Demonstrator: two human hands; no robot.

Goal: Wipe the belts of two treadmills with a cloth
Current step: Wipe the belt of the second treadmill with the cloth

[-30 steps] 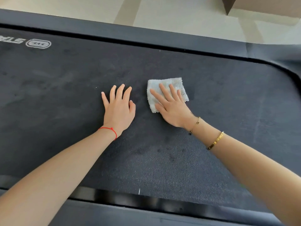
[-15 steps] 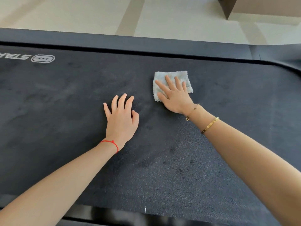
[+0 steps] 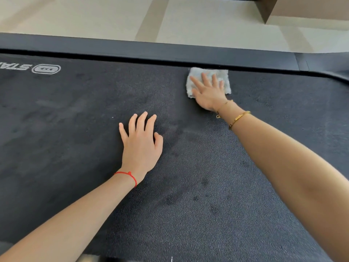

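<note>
The dark textured treadmill belt (image 3: 75, 129) fills most of the view, with darker damp patches near its middle. A small pale grey cloth (image 3: 223, 76) lies folded at the belt's far edge, touching the side rail. My right hand (image 3: 208, 91) presses flat on the cloth, fingers spread over it. My left hand (image 3: 140, 142) rests palm down on the bare belt, nearer me and to the left of the cloth, holding nothing.
The black side rail (image 3: 151, 52) runs along the belt's far edge. A white logo (image 3: 46, 69) is printed on the belt at far left. Beyond the rail lies pale tiled floor (image 3: 207, 19), with a brown box-like object (image 3: 302, 8) at top right.
My right hand has pushed the cloth away from me, from mid-belt to the far edge by the rail. My left hand has stayed flat on the belt.
</note>
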